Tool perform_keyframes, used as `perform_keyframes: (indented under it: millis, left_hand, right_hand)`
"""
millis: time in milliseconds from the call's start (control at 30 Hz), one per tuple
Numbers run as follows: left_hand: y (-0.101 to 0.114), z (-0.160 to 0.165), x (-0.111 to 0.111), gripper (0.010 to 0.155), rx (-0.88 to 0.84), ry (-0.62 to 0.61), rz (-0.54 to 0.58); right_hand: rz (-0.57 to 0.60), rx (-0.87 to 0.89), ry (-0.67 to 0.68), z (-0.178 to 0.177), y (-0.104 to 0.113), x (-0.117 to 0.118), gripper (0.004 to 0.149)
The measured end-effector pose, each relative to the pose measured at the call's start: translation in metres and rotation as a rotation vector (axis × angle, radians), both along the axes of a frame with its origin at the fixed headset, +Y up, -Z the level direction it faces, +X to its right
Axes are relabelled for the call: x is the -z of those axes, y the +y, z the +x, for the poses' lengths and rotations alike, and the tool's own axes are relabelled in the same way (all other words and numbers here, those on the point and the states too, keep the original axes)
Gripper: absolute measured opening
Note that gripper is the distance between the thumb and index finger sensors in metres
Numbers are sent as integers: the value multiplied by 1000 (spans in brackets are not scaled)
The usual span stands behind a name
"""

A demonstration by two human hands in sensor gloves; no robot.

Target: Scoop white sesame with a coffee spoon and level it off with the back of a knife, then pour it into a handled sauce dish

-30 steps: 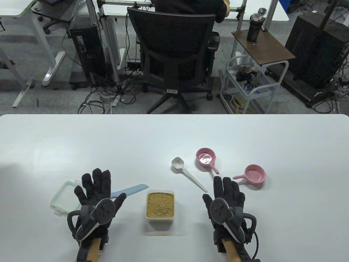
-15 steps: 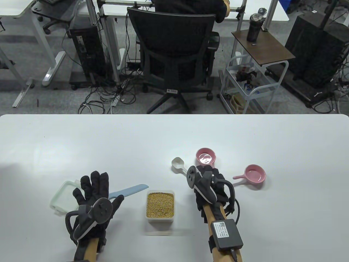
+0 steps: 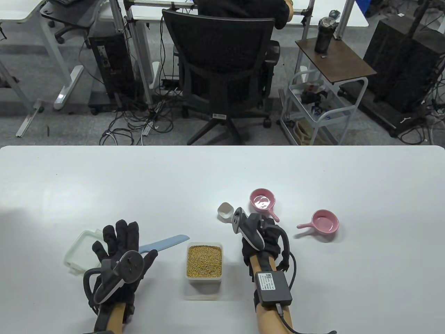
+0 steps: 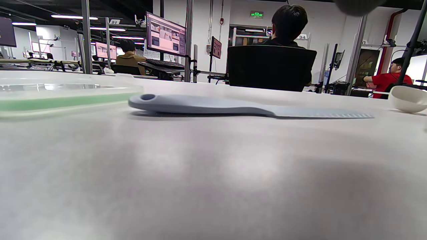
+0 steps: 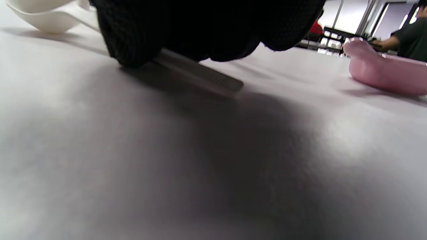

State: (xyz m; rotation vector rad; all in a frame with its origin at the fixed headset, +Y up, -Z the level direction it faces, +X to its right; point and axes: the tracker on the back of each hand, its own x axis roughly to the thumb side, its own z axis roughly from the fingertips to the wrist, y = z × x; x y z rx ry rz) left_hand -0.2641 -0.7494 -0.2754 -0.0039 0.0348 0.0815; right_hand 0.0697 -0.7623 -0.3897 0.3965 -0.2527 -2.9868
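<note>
The white coffee spoon [image 3: 225, 210] lies right of centre, its bowl poking out beyond my right hand [image 3: 258, 228]. That hand is turned on edge over the handle. In the right wrist view its fingers [image 5: 186, 30] curl onto the spoon handle [image 5: 206, 78], whose end rests near the table. A clear tub of sesame [image 3: 204, 261] stands between my hands. The blue knife [image 3: 168, 241] lies left of the tub, handle under my left hand [image 3: 116, 240], which hovers flat with straight, spread fingers. In the left wrist view the knife [image 4: 206, 106] lies untouched. Two pink handled dishes [image 3: 263, 200] [image 3: 325, 221] sit empty.
The tub's clear lid [image 3: 77, 247] lies at the far left, partly under my left hand. The nearer pink dish's handle [image 3: 274, 216] points toward my right hand. Beyond the table's far edge [image 3: 222, 146] a person sits in a black office chair [image 3: 222, 66].
My right hand went forward from the table's front, rolled onto its edge and closed over the spoon handle; the spoon's bowl shifted slightly left. My left hand barely moved.
</note>
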Motion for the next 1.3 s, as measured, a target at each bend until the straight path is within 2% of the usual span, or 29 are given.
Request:
perform_keyframes:
  millis: [133, 233, 367, 467, 567, 667, 867, 933, 1100, 1300]
  left_hand:
    - [-1, 1, 1, 92, 3, -15, -23]
    - [-1, 3, 1, 93, 13, -24, -35]
    - [-2, 5, 1, 93, 24, -32, -43]
    - [-3, 7, 1, 93, 25, -37, -44]
    - [-3, 9, 1, 93, 17, -41, -44]
    - [-4, 12, 1, 93, 16, -51, -47]
    - [-7, 10, 2, 93, 23, -51, -60]
    - [-7, 9, 3, 93, 8, -51, -61]
    - [-5, 12, 3, 93, 5, -65, -61]
    - [10, 31, 7, 94, -99, -204, -70]
  right_hand:
    - [-75, 62, 9, 4, -4, -3, 36]
    - [-19, 55, 32, 8, 2, -10, 37]
    - [100, 163, 88, 16, 32, -25, 38]
    - [167, 376, 138, 30, 59, -43, 39]
    - [211, 521, 169, 42, 69, -63, 39]
    - [214, 646, 177, 56, 62, -79, 40]
    - [217, 913, 139, 75, 30, -84, 40]
    - [199, 920, 125, 78, 27, -83, 40]
    - [252, 852, 187, 73, 31, -89, 39]
    - [399, 625, 340, 51, 51, -106, 38]
